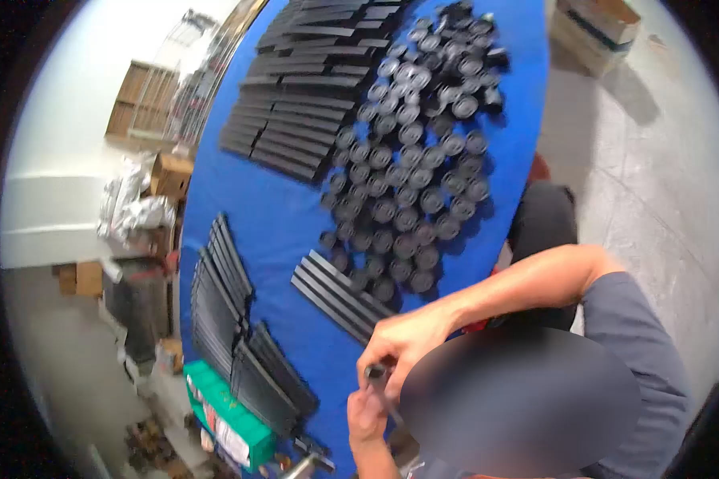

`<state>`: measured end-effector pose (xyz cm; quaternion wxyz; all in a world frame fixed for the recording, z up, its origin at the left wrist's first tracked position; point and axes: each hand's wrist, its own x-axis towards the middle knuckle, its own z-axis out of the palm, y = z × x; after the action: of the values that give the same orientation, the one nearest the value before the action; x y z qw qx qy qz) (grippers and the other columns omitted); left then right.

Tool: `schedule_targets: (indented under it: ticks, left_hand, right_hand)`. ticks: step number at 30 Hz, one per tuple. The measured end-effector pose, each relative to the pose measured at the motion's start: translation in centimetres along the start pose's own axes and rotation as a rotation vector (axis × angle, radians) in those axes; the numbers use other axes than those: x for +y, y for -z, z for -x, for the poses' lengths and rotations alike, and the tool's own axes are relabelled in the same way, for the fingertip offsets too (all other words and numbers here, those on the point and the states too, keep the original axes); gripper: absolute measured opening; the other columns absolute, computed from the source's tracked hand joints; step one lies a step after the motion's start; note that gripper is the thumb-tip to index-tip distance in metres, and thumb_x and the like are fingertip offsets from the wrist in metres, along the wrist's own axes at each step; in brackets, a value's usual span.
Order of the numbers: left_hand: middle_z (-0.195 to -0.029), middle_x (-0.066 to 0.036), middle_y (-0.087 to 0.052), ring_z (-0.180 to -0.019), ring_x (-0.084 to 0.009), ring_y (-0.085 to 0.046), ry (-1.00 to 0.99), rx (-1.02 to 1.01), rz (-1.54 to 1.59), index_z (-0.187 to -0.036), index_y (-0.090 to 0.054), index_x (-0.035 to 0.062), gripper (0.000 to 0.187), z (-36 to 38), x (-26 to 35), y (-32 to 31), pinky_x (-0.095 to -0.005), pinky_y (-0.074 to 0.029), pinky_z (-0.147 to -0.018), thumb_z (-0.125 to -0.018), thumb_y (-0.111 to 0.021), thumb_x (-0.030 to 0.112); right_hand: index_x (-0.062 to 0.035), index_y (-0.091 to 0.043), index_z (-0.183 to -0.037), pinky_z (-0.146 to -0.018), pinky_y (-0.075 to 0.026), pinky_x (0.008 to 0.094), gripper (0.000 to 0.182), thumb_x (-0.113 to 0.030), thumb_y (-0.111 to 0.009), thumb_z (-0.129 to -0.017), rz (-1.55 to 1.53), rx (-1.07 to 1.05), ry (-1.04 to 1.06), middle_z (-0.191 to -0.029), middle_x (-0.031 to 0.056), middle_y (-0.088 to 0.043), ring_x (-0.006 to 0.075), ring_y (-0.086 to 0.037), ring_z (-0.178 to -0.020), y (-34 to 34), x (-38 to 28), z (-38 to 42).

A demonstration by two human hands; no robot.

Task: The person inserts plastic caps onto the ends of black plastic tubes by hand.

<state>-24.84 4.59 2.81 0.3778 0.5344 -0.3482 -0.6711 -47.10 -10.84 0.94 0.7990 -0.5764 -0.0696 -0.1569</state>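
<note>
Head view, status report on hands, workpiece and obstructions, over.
Right hand gripping small dark piece; left hand close against it, grip unclear. Dark strips lie nearby. Nothing visibly blocking.

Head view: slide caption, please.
Left hand and right hand meet at a dark piece near black strips and round parts.

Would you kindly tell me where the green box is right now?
In the head view, the green box is at lower left, by the edge of the blue table, right beside a group of dark strips.
</note>
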Motion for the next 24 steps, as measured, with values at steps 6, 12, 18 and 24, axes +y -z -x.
schedule_targets:
  ticks: [6,12,18,24]
  left_hand:
    - [-0.103,-0.016,-0.068,-0.076,-0.0245,-0.068,0.042,-0.112,0.146,-0.129,-0.056,-0.0098,0.067,-0.3,0.5,0.4,-0.0348,-0.056,-0.064,-0.081,-0.085,0.028]
    - [-0.102,-0.014,-0.069,-0.081,-0.0222,-0.069,0.123,-0.179,0.135,-0.126,-0.059,-0.0095,0.066,0.7,0.2,1.4,-0.0331,-0.058,-0.067,-0.074,-0.091,0.017]
    - [-0.104,-0.017,-0.069,-0.080,-0.0232,-0.069,0.066,-0.194,0.115,-0.119,-0.065,-0.0091,0.056,0.8,-0.1,1.6,-0.0366,-0.060,-0.070,-0.079,-0.087,0.024]
    - [-0.112,-0.010,-0.063,-0.103,-0.0273,-0.063,-0.377,0.007,0.403,-0.125,-0.064,0.0069,0.049,-0.4,1.2,1.1,-0.0538,-0.051,-0.099,-0.090,-0.076,0.040]
  right_hand:
    - [-0.0023,-0.066,-0.126,-0.073,-0.053,0.0312,0.038,-0.018,-0.074,-0.092,0.117,-0.037,0.065,-0.102,0.0093,-0.077,0.0141,-0.071,-0.087,0.8,0.8,0.1]
    - [-0.0020,-0.067,-0.123,-0.079,-0.055,0.0351,0.037,-0.015,-0.075,-0.090,0.173,-0.041,0.123,-0.104,0.0127,-0.076,0.0214,-0.073,-0.090,-0.1,1.5,-0.2]
    - [-0.0005,-0.068,-0.118,-0.079,-0.055,0.0364,0.037,-0.022,-0.075,-0.088,0.118,-0.037,0.056,-0.093,0.0096,-0.076,0.0216,-0.072,-0.086,-0.4,1.3,-0.3]
    - [0.0017,-0.050,-0.140,-0.085,-0.055,0.0432,0.077,-0.047,-0.078,-0.087,0.454,0.074,0.035,-0.109,0.0185,-0.066,0.0323,-0.067,-0.100,-0.4,1.2,-0.2]
